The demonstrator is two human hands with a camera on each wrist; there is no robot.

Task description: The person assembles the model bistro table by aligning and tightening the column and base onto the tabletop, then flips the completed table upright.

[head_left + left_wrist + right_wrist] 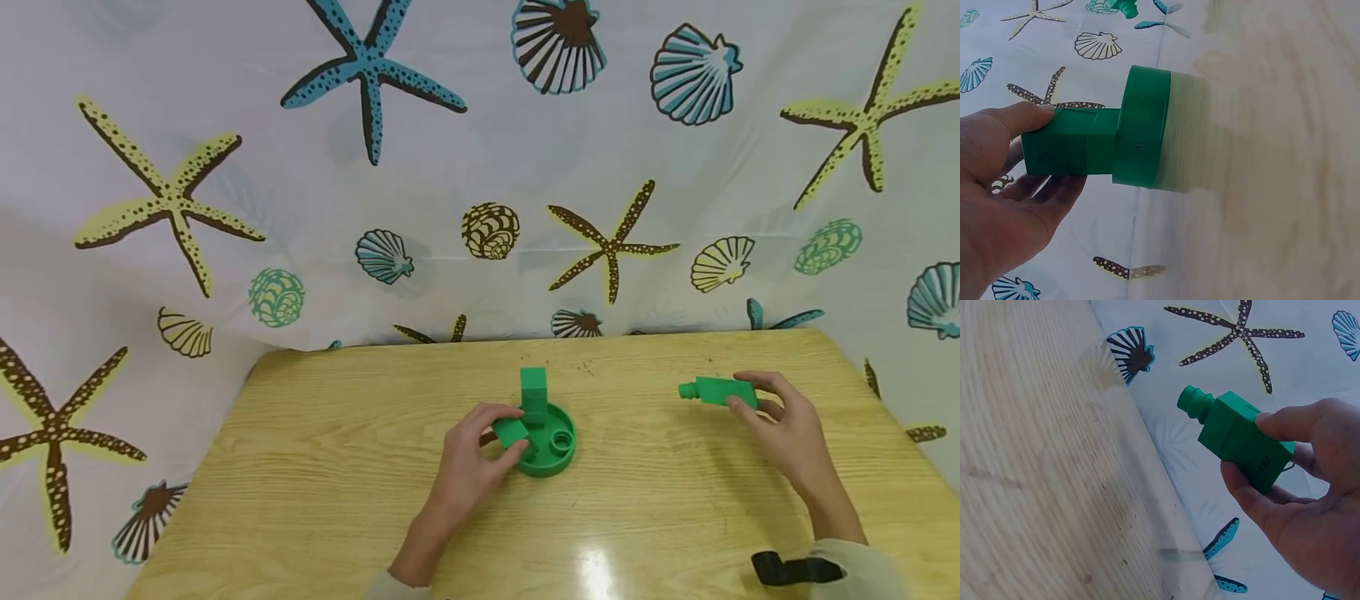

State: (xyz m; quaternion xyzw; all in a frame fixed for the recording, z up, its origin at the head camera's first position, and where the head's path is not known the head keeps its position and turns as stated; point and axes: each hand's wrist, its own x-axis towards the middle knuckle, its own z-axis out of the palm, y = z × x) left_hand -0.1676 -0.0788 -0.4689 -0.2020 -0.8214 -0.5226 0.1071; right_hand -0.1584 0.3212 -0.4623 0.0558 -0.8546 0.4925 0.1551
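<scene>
A round green base [551, 470] with a raised rim sits on the table. One green rectangular block [533, 392] stands upright at its back, and a ring-shaped socket [561, 442] shows inside it on the right. My left hand [468, 458] grips a second green block [510, 432] between thumb and fingers at the base's left side; the block's lower end is hidden in the head view. Off to the right, my right hand [787, 429] holds a green block with a ridged neck [1244, 440] above the table, its neck pointing left.
The wooden table [337, 467] spreads around the base. A white cloth [450, 175] printed with starfish and shells hangs behind it and at both sides. A black strap [798, 570] juts from the right sleeve [855, 571].
</scene>
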